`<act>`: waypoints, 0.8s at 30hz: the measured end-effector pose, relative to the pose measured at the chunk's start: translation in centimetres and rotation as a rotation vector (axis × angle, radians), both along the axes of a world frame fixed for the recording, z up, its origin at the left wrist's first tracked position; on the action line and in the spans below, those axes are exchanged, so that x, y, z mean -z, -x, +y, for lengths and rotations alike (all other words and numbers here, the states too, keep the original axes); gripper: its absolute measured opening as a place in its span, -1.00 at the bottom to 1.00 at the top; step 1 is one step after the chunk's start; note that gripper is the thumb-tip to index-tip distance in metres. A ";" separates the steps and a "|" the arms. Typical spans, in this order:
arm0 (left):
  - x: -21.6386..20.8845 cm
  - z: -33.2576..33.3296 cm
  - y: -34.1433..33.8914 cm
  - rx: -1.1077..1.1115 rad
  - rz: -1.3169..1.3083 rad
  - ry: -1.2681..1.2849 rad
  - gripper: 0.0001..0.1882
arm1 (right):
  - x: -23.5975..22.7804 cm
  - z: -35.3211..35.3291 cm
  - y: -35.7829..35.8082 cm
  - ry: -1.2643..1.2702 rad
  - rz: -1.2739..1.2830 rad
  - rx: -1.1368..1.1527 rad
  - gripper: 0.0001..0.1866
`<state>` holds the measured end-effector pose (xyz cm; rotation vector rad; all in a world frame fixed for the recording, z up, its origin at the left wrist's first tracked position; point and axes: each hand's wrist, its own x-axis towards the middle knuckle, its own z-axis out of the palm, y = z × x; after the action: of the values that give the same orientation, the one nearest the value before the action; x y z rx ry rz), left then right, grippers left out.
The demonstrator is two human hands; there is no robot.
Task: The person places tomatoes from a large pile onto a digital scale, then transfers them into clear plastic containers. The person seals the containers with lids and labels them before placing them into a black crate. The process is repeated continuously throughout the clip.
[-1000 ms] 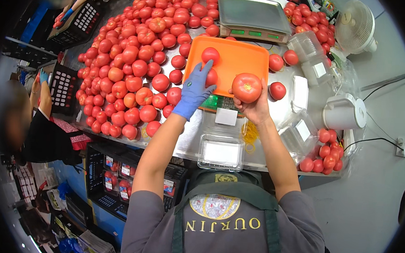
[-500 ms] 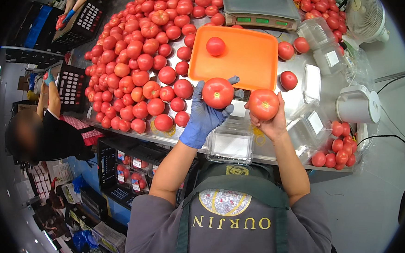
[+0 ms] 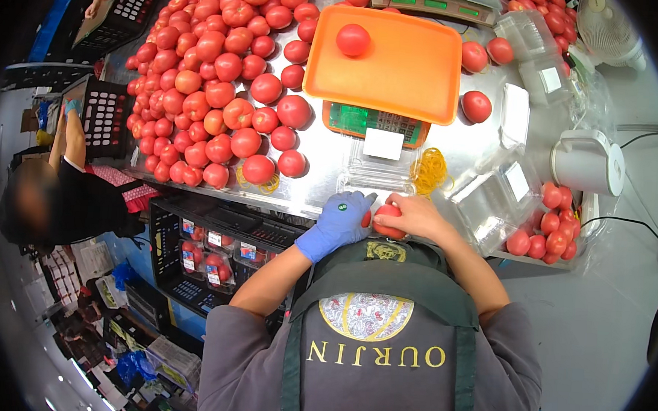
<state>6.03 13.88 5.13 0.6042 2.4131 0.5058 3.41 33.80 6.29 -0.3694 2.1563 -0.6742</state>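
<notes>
At the near table edge, close to my apron, my left hand wears a blue glove. Its fingers curl round a tomato, of which only a red sliver shows. Right beside it, my bare right hand grips another red tomato from the side. Both hands are at the near part of a clear plastic clamshell box whose lid lies open with a white label. How far the tomatoes sit inside the box is hard to see. Beyond it, an orange tray holds a single tomato.
A large pile of tomatoes covers the table's left. Under the tray is a scale keypad; yellow rubber bands lie nearby. Empty clamshells and a white jug stand right. Black crate holds packed tomatoes. Two people work at left.
Both hands have come down toward my body with their tomatoes, from above the tray's near edge to the clamshell at the table edge. The scale keypad and rubber bands are now uncovered.
</notes>
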 end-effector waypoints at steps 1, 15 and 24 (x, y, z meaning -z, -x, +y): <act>0.8 -0.2 0.0 0.028 0.010 0.022 -0.37 | 0.6 -0.2 -0.2 -0.024 0.052 -0.047 -0.58; 0.0 -0.1 -2.1 -0.016 0.153 -0.166 -0.35 | 3.7 -8.4 24.9 0.341 1.077 0.318 -0.43; 1.4 -1.7 -2.4 -0.046 0.213 -0.322 -0.37 | 4.2 -6.1 8.7 0.456 0.732 0.196 -0.59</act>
<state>8.43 12.14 3.70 0.7727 2.5696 0.9021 -5.27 27.72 2.13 -0.7410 2.7321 -1.3054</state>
